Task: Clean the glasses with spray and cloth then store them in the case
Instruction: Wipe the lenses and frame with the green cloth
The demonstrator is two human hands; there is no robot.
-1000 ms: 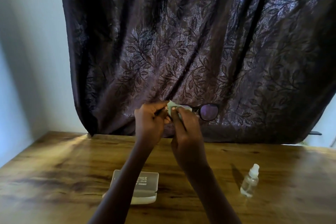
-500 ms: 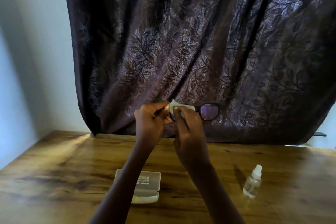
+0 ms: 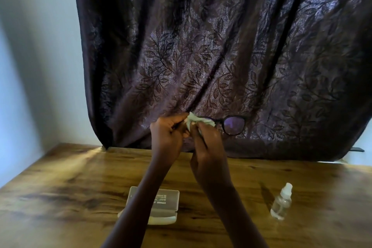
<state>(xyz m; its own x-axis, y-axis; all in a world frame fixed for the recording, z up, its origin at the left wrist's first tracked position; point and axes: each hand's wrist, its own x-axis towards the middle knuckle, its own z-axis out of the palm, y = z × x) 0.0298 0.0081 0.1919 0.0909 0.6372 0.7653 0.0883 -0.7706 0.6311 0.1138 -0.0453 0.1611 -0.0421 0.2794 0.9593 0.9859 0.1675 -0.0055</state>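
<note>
I hold dark-framed glasses [image 3: 233, 126] up in front of the curtain, well above the table. My left hand [image 3: 168, 137] grips their left end, which is hidden behind my fingers. My right hand [image 3: 207, 147] pinches a pale green cloth [image 3: 196, 123] over the left lens. The right lens is uncovered and shows a purple tint. A white glasses case [image 3: 167, 202] lies open on the wooden table [image 3: 60, 187], partly behind my left forearm. A small clear spray bottle [image 3: 281, 201] with a white cap stands upright on the table to the right.
A dark leaf-patterned curtain [image 3: 201, 56] hangs behind the table down to its far edge. A pale wall [image 3: 36, 66] runs along the left side.
The view has shifted a little. My hands have stayed in place with the cloth pinched on the left lens; my right fingers shifted slightly on it.
</note>
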